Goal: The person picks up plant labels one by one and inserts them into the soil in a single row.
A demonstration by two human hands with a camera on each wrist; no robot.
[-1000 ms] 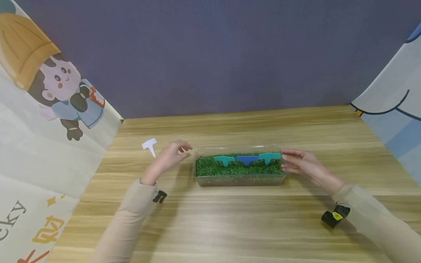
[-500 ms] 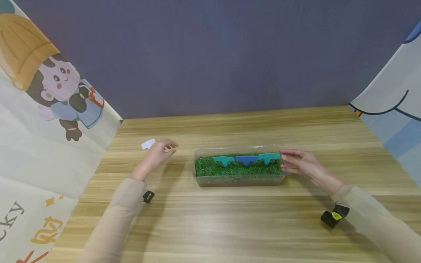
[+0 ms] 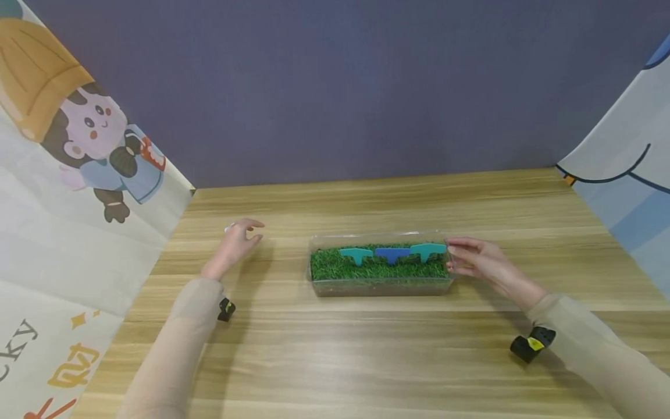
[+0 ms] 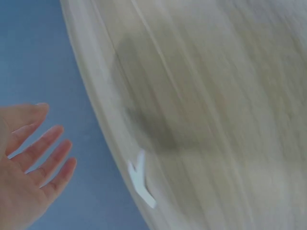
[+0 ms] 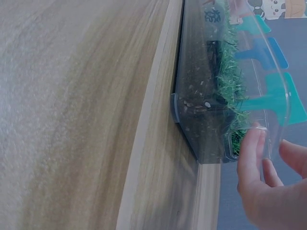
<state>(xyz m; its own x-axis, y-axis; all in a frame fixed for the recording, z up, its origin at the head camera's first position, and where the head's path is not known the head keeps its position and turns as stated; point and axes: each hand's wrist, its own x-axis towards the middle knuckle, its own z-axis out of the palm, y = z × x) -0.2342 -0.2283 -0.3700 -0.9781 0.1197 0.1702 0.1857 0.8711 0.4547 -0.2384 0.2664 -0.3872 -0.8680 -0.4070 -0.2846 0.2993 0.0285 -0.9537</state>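
Observation:
A clear rectangular planter box (image 3: 379,288) filled with dark soil and green artificial grass (image 3: 335,270) stands on the table. Three T-shaped plant labels stick up from the grass: a teal label (image 3: 357,254), a blue label (image 3: 392,254) and another teal label (image 3: 428,251). At the box's right end, my right hand (image 3: 484,262) grips the end wall near the rim with thumb and fingers. My left hand (image 3: 235,240) hovers over the left part of the table, fingers relaxed and holding nothing. A white plant label (image 4: 139,179) lies below it, mostly hidden behind that hand in the head view.
The wooden table (image 3: 335,355) meets a dark blue-grey backdrop (image 3: 345,93) at the back. A printed cloth with a cartoon figure (image 3: 112,134) hangs at the left, and another printed cloth (image 3: 628,157) hangs at the right.
My left hand has moved leftward, away from the planter box and over the white plant label, which it now mostly covers in the head view. The right hand and box have stayed in place.

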